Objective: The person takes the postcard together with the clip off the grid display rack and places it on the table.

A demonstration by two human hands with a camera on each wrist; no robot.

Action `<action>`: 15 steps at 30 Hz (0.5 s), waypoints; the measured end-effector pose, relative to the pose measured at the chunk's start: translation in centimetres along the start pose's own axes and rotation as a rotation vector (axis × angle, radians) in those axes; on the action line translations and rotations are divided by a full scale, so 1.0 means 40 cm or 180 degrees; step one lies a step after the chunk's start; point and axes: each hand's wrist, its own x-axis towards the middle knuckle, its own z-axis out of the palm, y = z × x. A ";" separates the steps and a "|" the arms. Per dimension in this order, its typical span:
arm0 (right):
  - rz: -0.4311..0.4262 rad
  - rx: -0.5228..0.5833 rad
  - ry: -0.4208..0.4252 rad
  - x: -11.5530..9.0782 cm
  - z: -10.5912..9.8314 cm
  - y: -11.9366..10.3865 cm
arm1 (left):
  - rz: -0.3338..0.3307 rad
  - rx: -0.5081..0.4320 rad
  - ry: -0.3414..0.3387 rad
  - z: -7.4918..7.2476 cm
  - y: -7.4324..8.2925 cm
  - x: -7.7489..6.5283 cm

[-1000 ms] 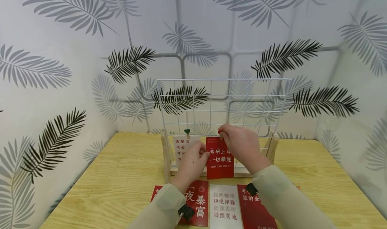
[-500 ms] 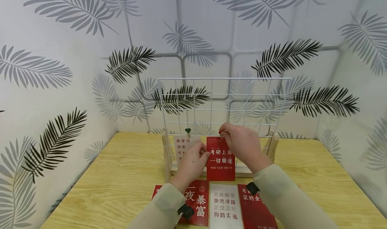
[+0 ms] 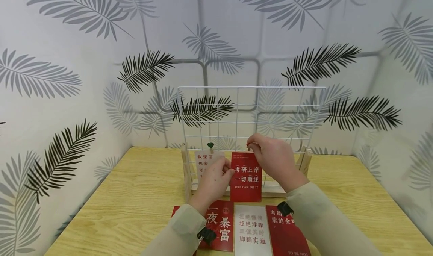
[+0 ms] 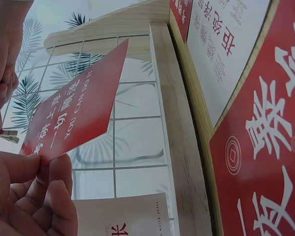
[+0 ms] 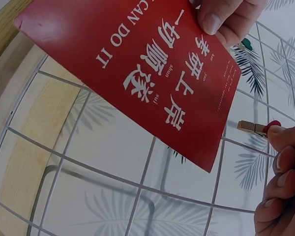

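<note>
My left hand [image 3: 215, 179] pinches the left edge of a red card [image 3: 246, 179] with white lettering, upright before the white wire grid [image 3: 277, 123]. Between thumb and fingers, my right hand [image 3: 275, 156] holds a small wooden clothespin [image 5: 253, 129] with a red top. A narrow gap separates the clothespin's tip from the card's top edge in the right wrist view. Left of the card, a white card [image 3: 204, 159] hangs on the grid under a clip with a green heart [image 3: 210, 145]; my left hand hides part of it.
On the wooden table [image 3: 135, 196], in front of the grid, lie a red card [image 3: 221, 215], a white card [image 3: 252, 231] and another red card [image 3: 287, 237]. My sleeves cover parts of the row. Wooden feet [image 3: 306, 162] support the grid.
My right hand has shifted slightly right and up with the clothespin, which overlapped the card's top edge before. The left hand and the card have hardly moved.
</note>
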 end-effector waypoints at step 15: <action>0.0128 0.0074 -0.0200 -0.002 -0.027 -0.004 | -0.0042 -0.0076 -0.0044 -0.017 -0.003 -0.018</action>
